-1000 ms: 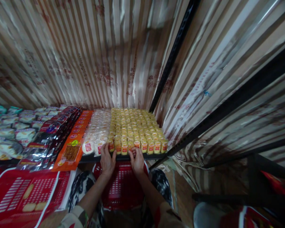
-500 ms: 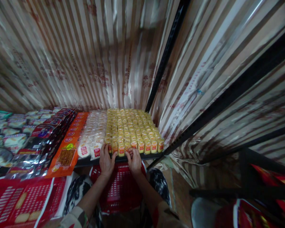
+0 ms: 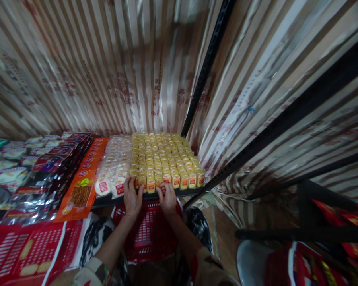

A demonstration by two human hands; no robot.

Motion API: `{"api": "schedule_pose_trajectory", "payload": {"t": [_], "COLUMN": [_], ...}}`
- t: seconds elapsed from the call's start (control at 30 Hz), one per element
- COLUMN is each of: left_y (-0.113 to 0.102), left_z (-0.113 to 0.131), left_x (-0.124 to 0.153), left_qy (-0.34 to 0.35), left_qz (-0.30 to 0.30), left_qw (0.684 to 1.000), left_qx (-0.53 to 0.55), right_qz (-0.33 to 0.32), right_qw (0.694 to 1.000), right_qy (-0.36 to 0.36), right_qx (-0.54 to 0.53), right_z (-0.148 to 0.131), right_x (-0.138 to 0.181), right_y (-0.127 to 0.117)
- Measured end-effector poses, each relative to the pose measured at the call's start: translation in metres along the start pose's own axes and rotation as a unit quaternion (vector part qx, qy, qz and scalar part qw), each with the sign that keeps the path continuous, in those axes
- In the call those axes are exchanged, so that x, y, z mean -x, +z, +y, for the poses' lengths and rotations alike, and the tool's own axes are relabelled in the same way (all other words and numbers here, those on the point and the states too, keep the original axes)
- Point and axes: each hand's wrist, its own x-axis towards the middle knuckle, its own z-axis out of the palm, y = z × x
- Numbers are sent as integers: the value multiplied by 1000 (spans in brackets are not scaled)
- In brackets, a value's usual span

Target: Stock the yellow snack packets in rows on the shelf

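Small yellow wrapped snacks (image 3: 164, 159) stand in close rows on a dark shelf (image 3: 179, 193), with red labels along the front. At the left of their front row, my left hand (image 3: 133, 200) has its thumb and fingers closed around front snacks, which it partly hides. My right hand (image 3: 168, 201), a little to the right, pinches at another front snack with thumb and bent fingers. One labelled snack (image 3: 150, 186) shows between the two hands. White round wrapped snacks (image 3: 118, 184) lie just left of the yellow ones.
An orange pretzel-stick bag (image 3: 80, 190), dark shiny packets (image 3: 50, 171) and white packets (image 3: 13, 178) continue leftward. A red basket (image 3: 146, 234) sits below my hands; another red basket (image 3: 8, 246) holds several snacks. A black post (image 3: 226, 174) bounds the right, and a striped curtain (image 3: 122, 71) hangs behind.
The view has shifted slightly, so the shelf appears a little higher and further left. Both hands stay at the front row, with barely any movement against the snacks.
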Motion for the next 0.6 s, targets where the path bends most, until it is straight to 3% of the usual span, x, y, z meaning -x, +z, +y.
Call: {"api": "schedule_pose_trajectory", "payload": {"t": [0.27,0.5,0.6], "left_y": [-7,-9,-9], "left_z": [-3,3,7], "left_x": [7,-10,-12], "left_qy": [0,-37,-54], "left_qz": [21,-61,-50], "left_qw": [1000,997,997], "left_qx": [11,-20,-37], "right_qz": [0,9,12], "right_qw": [1000,1000,1000], "right_qy": [-18,-18,-14], "right_qx": [-8,6,5], "right_z": [-1,-5,-5], "right_x": [0,1,2], "right_y": [-2,-3,-3]}}
